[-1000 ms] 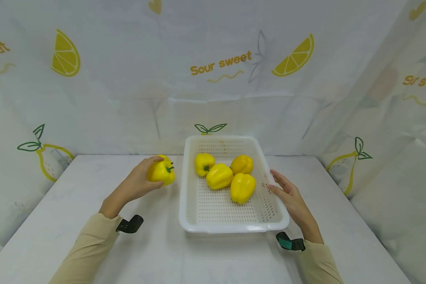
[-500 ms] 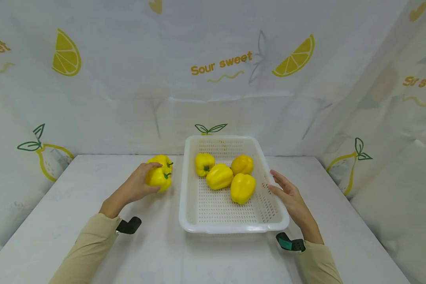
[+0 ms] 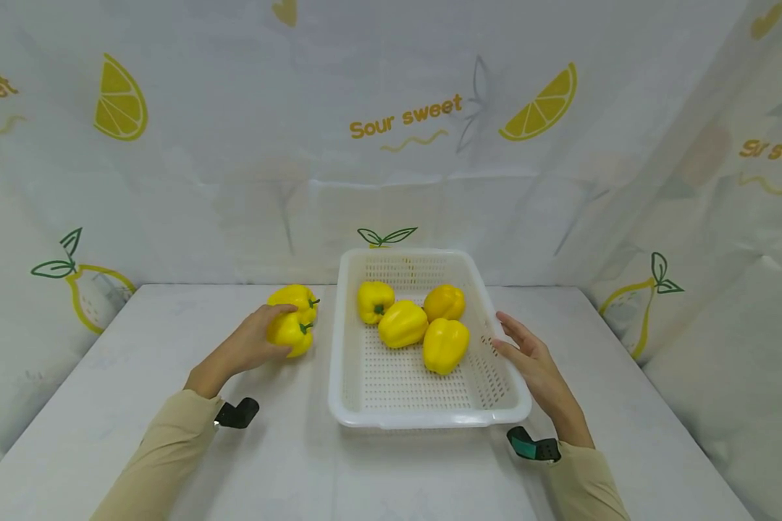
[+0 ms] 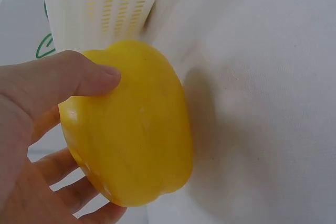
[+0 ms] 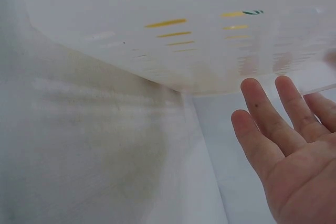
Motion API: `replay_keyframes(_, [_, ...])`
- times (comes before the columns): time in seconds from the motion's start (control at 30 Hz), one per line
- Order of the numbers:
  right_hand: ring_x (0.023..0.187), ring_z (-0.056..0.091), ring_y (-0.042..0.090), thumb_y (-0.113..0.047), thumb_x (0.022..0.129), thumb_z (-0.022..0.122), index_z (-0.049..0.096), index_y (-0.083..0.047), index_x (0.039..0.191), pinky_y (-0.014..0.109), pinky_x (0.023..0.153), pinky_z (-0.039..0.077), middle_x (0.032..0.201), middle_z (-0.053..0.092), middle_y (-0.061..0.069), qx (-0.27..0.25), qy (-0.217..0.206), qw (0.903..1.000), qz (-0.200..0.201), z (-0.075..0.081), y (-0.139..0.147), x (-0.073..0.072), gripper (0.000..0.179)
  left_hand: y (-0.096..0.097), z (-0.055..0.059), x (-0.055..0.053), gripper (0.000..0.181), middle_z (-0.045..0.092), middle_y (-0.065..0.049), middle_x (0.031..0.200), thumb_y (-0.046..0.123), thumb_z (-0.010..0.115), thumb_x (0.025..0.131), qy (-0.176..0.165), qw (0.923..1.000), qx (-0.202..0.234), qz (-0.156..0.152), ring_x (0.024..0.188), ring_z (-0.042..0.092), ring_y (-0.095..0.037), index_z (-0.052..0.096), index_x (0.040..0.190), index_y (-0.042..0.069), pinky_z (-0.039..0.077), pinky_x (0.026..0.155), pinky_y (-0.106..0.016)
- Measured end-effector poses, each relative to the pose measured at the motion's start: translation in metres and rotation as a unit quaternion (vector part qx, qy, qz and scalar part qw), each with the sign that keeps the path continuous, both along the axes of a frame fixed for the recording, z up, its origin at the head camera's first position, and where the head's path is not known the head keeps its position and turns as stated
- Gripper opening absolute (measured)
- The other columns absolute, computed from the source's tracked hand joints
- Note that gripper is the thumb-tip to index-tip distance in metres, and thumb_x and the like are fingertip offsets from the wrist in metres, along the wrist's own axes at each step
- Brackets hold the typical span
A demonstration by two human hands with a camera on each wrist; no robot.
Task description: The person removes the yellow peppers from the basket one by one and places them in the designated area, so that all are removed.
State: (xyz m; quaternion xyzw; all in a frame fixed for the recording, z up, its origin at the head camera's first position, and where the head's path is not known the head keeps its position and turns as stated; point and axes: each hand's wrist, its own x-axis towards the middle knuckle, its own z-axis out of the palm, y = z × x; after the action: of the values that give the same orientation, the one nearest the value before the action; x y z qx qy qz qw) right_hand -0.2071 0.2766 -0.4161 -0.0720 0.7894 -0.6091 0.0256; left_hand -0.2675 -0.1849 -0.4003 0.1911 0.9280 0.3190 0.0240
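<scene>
My left hand (image 3: 253,341) holds a yellow bell pepper (image 3: 293,336) between thumb and fingers, left of the white basket. In the left wrist view, the thumb presses on top of this pepper (image 4: 142,129) while the other fingers wrap its far side. A second yellow bell pepper (image 3: 293,297) lies just behind, overlapped by the held one. Several more peppers (image 3: 402,324) lie in the perforated white basket (image 3: 430,418). At the basket's right side is my right hand (image 3: 537,369), its fingers extended along the rim; the right wrist view shows these fingers (image 5: 268,111) straight against the outer wall.
A white cloth covers the table (image 3: 287,463). Close behind the basket hangs a white curtain (image 3: 234,202) printed with lemons and lettering, and it continues along both sides.
My left hand has come down and slightly nearer with its pepper, uncovering more of the pepper behind. The right hand and the basket have stayed put.
</scene>
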Motion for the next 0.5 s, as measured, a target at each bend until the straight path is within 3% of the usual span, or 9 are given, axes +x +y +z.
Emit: replay_keyframes(0.5, [0.109,0.063,0.006,-0.025,0.104,0.051,0.017,-0.007,0.159,0.030,0.087,0.059,0.163,0.019,0.022,0.001,0.004,1.0000,-0.002,0.0003,-0.0004,0.0006,0.067,0.0017,-0.0011,-0.0036,0.071,0.041,-0.031,0.146,0.008,0.069,0.080,-0.045,0.9985,-0.031,-0.008,0.130,0.040,-0.049,0.043,0.145,0.001,0.033,0.108,-0.067])
